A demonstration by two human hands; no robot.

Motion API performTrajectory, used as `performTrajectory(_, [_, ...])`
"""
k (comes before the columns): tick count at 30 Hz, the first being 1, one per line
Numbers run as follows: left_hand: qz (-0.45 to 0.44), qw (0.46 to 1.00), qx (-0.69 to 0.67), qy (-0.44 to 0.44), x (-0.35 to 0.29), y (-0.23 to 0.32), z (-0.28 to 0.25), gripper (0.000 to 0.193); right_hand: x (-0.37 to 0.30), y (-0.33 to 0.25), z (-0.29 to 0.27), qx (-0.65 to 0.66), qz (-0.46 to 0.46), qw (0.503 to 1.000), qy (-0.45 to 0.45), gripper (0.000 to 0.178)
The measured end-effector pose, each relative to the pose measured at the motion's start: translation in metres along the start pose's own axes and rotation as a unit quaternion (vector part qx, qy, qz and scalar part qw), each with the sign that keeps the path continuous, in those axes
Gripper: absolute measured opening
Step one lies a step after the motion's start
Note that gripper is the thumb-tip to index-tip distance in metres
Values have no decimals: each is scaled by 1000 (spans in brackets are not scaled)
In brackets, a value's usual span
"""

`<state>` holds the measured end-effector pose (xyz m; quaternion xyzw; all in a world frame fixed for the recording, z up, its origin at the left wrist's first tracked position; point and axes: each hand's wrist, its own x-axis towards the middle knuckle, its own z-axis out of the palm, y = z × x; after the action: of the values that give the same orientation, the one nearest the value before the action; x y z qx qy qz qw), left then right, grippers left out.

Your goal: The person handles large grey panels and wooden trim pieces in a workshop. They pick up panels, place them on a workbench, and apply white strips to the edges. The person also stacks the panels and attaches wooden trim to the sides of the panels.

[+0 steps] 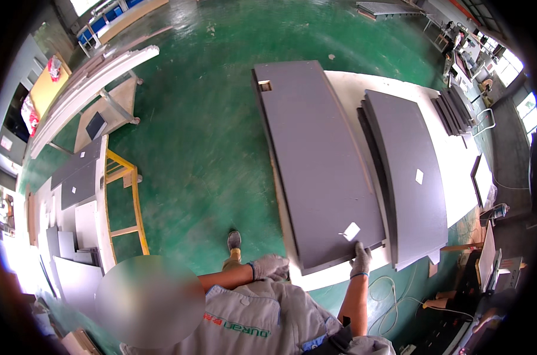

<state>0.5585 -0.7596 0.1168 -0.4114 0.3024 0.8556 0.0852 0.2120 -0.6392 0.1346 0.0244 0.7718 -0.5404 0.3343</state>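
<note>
A long dark grey panel (318, 148) lies on top of a white-topped table (339, 80), with a small rectangular cutout near its far left corner and a white label (352, 231) near its close end. My right hand (360, 259), in a pale work glove, grips this panel's near edge by the right corner. Just left of the near left corner is my left hand (269, 267), gloved too, its fingers loosely extended and apart from the panel; nothing shows in it. To the right is a stack of similar grey panels (407, 171), the top one with a white label.
Smaller dark panels (455, 110) are piled at the table's far right. Leftward stand a yellow frame (139, 207), a bench with grey boards (79, 177) and a cart carrying long white strips (97, 89). A pale hose (392, 296) coils on the green floor at right.
</note>
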Motion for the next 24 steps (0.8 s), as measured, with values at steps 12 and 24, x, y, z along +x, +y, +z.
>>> performTrajectory(12, [187, 927, -190, 263, -91, 162, -255, 24, -3, 35, 33, 243, 81, 964, -74, 66])
performTrajectory(24, [435, 726, 349, 402, 69, 490, -258, 38, -33, 7, 95, 163, 32, 966, 198, 66])
